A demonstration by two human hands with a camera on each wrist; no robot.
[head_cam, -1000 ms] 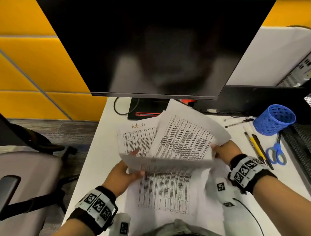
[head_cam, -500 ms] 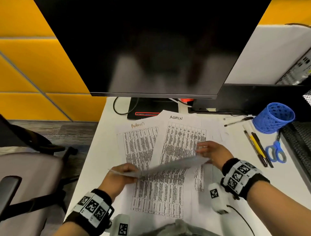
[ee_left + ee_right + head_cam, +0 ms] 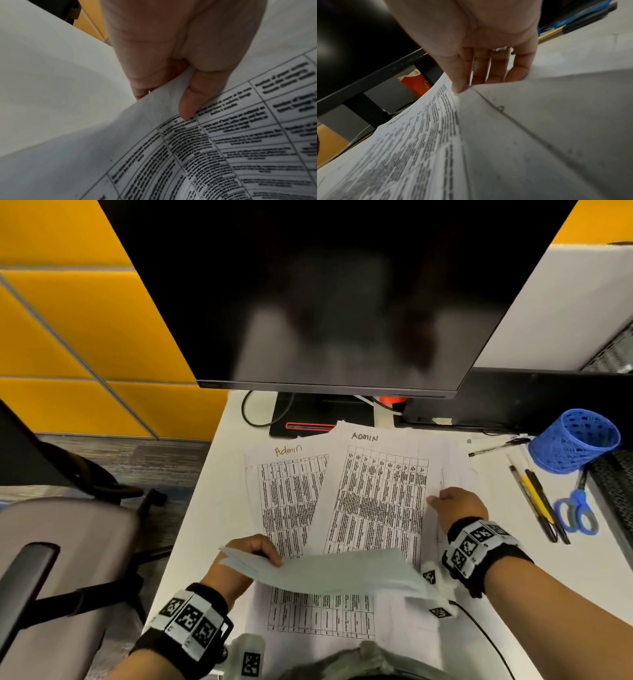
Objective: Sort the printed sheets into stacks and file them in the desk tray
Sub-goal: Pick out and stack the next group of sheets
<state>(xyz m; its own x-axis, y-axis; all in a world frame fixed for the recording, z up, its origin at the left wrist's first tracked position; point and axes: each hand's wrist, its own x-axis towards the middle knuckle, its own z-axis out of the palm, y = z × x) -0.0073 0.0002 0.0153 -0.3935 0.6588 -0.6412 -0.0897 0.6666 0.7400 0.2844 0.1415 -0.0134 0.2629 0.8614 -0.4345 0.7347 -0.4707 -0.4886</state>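
Right hand (image 3: 457,506) onto Admin sheet (image 3: 376,491)

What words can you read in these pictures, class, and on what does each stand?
"Admin": handwritten in orange atop the left white printed sheet.
"ADMIN": handwritten in black atop the right white printed sheet.
Printed table text on every sheet: too blurred to read.
Red carton: only part of a yellow mark, no word.

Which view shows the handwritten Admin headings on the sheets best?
The head view: the orange heading and the black heading both read clearly from above. The right wrist view catches only the black one, slanted and blurred. The left wrist view shows table print on the held sheet, no heading.
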